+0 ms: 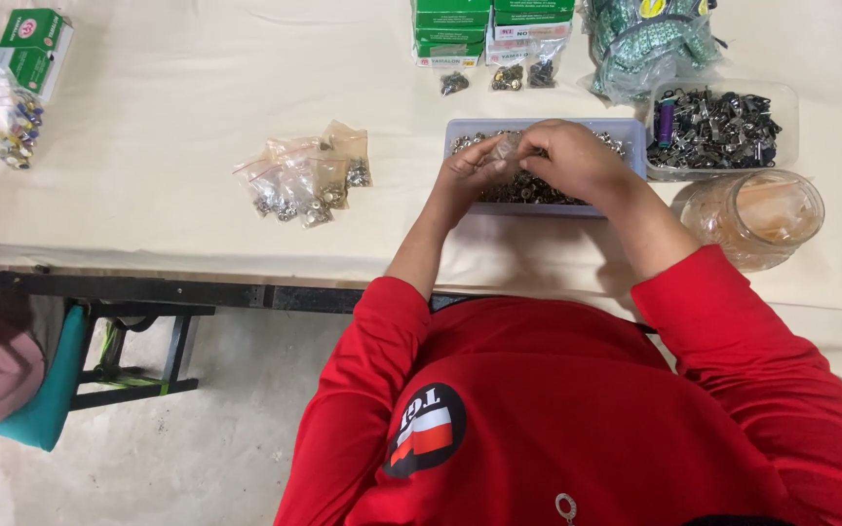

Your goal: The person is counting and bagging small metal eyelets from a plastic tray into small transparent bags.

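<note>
Hands meet over the pale lilac tray at the middle of the table, and that is where the work sits. The left hand and the right hand are drawn together above the heap of small metal fasteners in that tray, and between their fingertips they pinch a small clear plastic bag, held just over the heap. Fingers on both hands are curled in and closed on the bag; whether anything is inside it I cannot quite tell from here, since the plastic blurs against the metal below.

As for progress: off to the person's left a cluster of filled little bags lies on the cream tablecloth, each with a clump of metal pieces at the bottom. So several look done. The tray is far from bare, though, with plenty of fasteners left.

To the right stands a clear tub of darker metal parts, and nearer the table edge a clear plastic jar. Green boxes are stacked at the far edge, with three more small packets in front of them and a big bag of green-patterned stock beside. More green boxes sit at the far left corner.
</note>
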